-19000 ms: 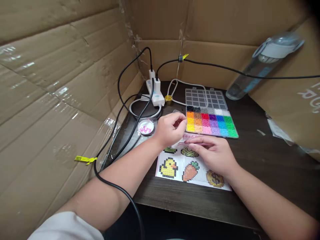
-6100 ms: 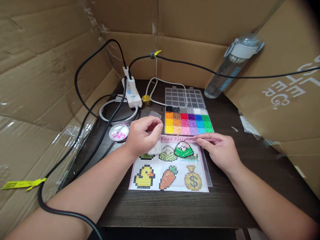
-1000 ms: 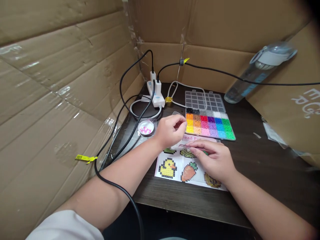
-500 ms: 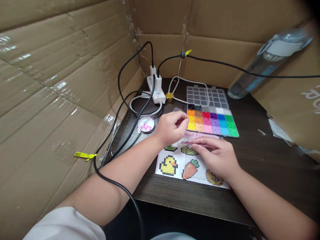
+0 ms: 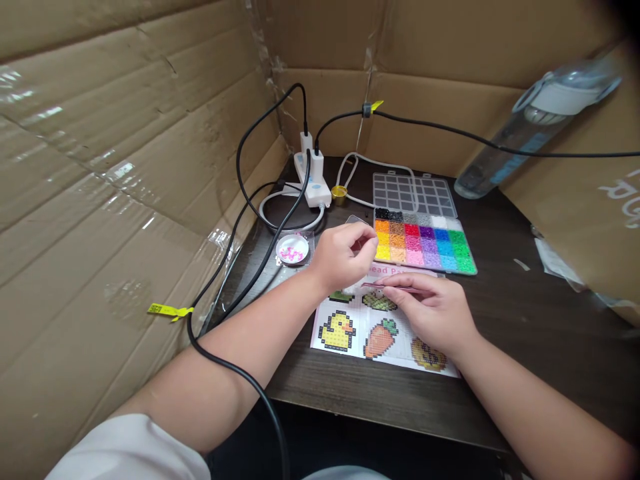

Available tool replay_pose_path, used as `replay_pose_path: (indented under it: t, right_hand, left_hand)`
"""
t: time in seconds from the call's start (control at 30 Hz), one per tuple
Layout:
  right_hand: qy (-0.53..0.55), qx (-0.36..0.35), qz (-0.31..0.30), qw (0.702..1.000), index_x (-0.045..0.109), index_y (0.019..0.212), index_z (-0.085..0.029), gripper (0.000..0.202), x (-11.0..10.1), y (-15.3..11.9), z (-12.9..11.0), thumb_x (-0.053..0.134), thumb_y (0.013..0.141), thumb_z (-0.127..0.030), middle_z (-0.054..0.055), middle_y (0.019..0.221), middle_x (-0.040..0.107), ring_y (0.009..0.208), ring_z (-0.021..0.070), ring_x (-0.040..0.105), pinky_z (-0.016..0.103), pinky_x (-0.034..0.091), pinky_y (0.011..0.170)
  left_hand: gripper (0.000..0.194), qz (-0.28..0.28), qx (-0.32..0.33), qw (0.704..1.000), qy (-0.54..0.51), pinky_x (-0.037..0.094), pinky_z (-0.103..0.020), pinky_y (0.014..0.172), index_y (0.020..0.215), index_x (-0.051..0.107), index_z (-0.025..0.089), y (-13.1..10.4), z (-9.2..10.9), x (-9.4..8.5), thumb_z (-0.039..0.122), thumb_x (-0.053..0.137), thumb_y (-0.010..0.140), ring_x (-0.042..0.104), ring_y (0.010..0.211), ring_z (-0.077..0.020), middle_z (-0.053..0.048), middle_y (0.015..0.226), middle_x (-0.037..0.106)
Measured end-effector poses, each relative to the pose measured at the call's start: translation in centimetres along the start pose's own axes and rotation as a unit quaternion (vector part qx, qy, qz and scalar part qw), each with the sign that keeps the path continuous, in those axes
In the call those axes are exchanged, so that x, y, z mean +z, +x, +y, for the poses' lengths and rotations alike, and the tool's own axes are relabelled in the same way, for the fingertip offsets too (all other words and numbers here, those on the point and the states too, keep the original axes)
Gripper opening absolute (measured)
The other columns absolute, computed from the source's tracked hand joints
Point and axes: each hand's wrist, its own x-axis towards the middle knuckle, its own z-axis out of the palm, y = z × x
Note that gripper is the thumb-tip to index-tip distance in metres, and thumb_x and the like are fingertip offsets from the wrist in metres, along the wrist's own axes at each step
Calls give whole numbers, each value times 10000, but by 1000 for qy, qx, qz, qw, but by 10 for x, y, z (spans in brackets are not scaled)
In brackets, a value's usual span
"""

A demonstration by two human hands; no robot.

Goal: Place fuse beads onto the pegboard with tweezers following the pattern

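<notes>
Pinkish tweezers (image 5: 400,289) are held in my right hand (image 5: 436,313), their tips pointing left over the printed bead pattern sheet (image 5: 357,327). My left hand (image 5: 345,253) is closed above the top of the sheet, its fingertips curled; what they hold, if anything, does not show. Yellow chick and orange carrot patterns are visible on the sheet. Just behind the hands lies the open bead box (image 5: 425,240), its compartments filled with beads sorted by colour. A small white dish (image 5: 293,249) with pink beads rests on a clear pegboard (image 5: 309,257) to the left.
A white power strip (image 5: 313,177) with black cables stands at the back left. One black cable (image 5: 240,370) crosses over my left forearm. Near the strip is a small gold cup (image 5: 339,194). A clear water bottle (image 5: 525,133) leans at the right. Cardboard walls (image 5: 320,100) enclose the table.
Both hands and the tweezers stay almost in place. The view has shifted very slightly.
</notes>
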Motion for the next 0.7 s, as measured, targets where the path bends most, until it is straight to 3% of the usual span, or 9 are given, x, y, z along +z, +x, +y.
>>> replay_pose_path:
  t: [0.7]
  right_hand:
    - [22, -6, 0, 1000, 773, 814, -210, 63, 1, 1, 1, 726, 783, -237, 45, 825, 780, 732, 207, 751, 292, 631, 658]
  left_hand:
    - [97, 6, 8, 1000, 8, 439, -224, 567, 736, 641, 159, 0, 0, 1, 126, 580, 803, 556, 574, -91, 6, 662, 655]
